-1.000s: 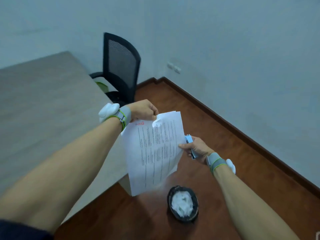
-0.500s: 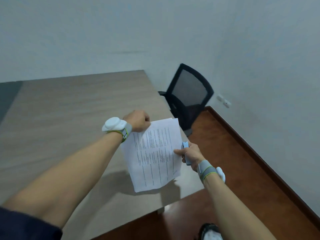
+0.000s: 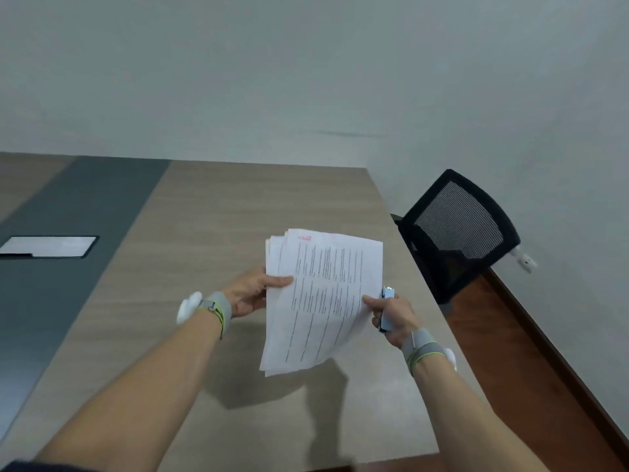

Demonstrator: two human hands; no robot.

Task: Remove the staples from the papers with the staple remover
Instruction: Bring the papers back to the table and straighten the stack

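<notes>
Step in hand, by the look of it: handling the sheaf between staples, not pulling one; no staple can be made out at this res. The stack of white printed paper sheets point(image 3: 323, 301) is held up in the air above the wood-grain worktop point(image 3: 204, 233), tilted, top edges fanned w/ a red mark at the top corner. The left hand point(image 3: 252, 294) pinches the stack's left edge, thumb on the front. The right hand point(image 3: 391, 315) pinches the right edge w/ thumb & fingertips while the remaining fingers are curled round the small light-blue staple remover point(image 3: 387, 310), which sits just behind the paper's edge, touching or nearly so. Next move prob. calls for finding a stapled corner, steadying it w/ the left hand, then freeing the right to work the remover's tip under the staple.
</notes>
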